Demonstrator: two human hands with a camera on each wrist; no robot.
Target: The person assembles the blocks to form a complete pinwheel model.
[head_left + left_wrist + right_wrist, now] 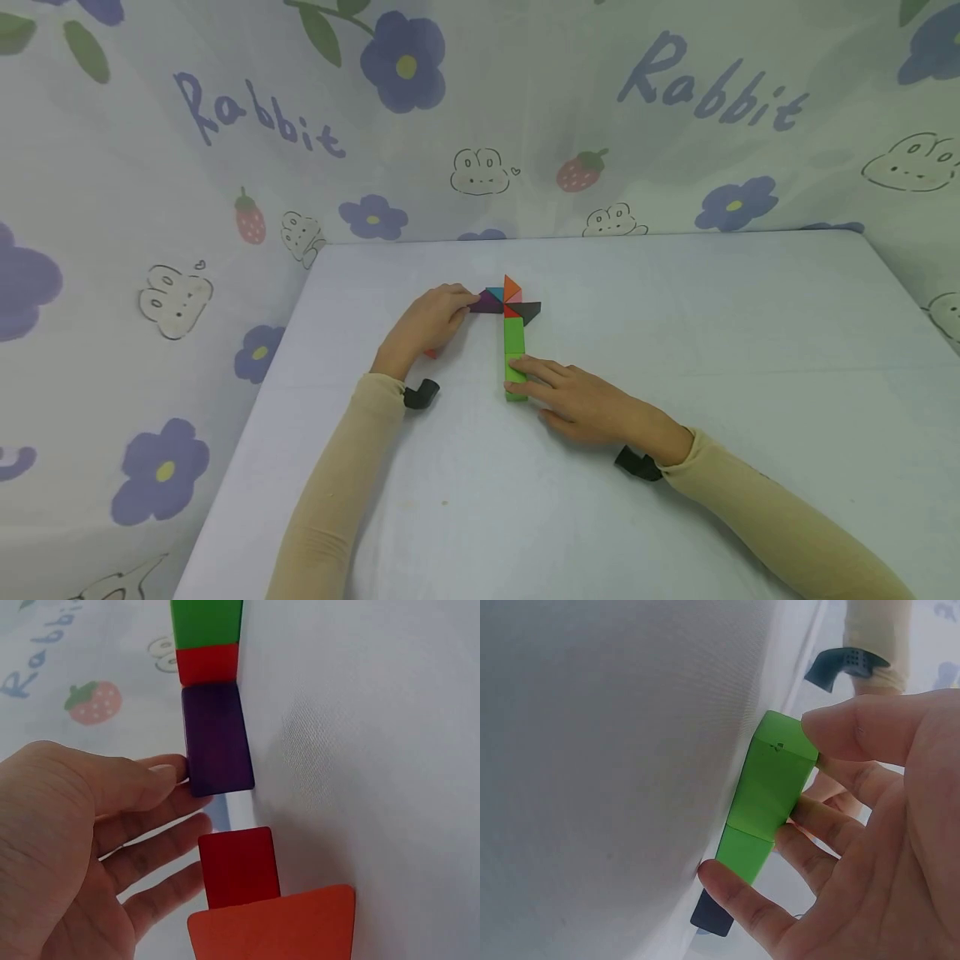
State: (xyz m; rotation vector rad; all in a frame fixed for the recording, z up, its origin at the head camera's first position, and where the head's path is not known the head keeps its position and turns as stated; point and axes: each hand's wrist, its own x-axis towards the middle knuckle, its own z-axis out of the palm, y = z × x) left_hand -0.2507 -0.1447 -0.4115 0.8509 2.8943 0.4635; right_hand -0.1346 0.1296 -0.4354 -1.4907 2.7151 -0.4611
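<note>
While the left hand touches the purple end, the right hand rests on the green column

Leftmost, where the left wrist view looks closest, a small glossy red block [240,868] and a wider orange block [277,926] sit beside the left hand [426,325], apart from the joined shapes. That hand grasps nothing firmly: its fingers are loosely extended, the tips at the outer end of a dark purple, smooth-faced block [487,305]. The purple block lies just right of those tips, its long axis running sideways toward a cluster of triangular pieces, among them an orange triangle [512,289] and a dark grey piece [529,311].

From the cluster, a bright green, smooth rectangular block [514,336] and a paler green, smooth rectangular block [774,780] run end to end toward the person. Both lie left of the right hand [588,407], which is the nearer hand; its fingers, unclenched, reach across the pale one.

The key relation, I judge, is that green axis standing roughly square to the purple one.
</note>
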